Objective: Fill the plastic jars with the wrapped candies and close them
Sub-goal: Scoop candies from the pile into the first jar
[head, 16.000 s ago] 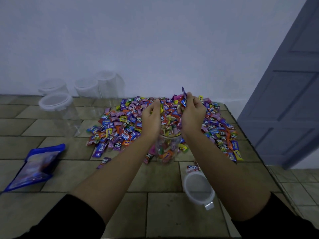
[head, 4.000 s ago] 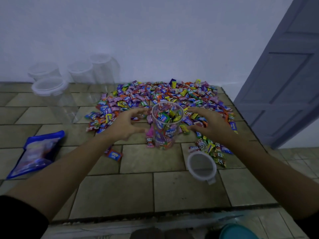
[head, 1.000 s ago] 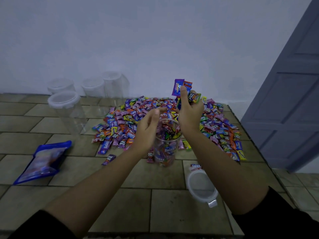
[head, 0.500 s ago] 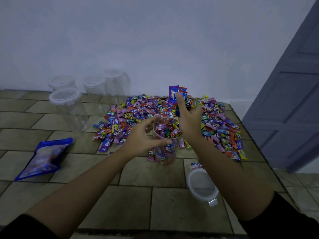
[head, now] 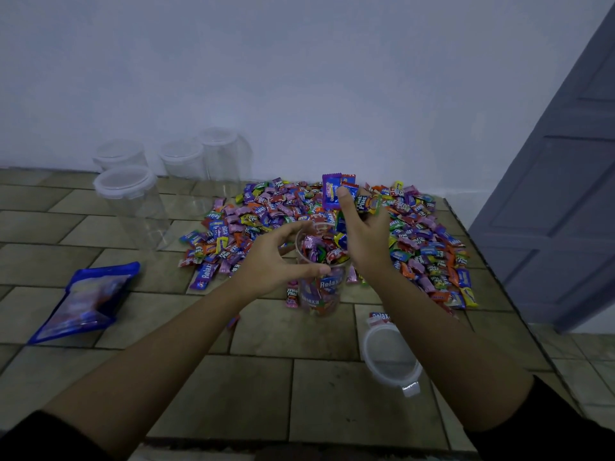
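open jar point(head: 321, 294) heaped with candies point(head: 319, 252); lid point(head: 389, 359) lies near.

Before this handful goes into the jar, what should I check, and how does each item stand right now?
1. The jar stands upright with its mouth uncovered: ok.
2. The left hand is curled round the jar to steady it: ok.
3. The right hand grips several candies securely at the jar's right rim: ok.
4. Room in the jar for the whole handful: cannot tell. The contents already sit close to the rim.
5. The lid is ready for closing, lying on the table beside the right forearm: ok.
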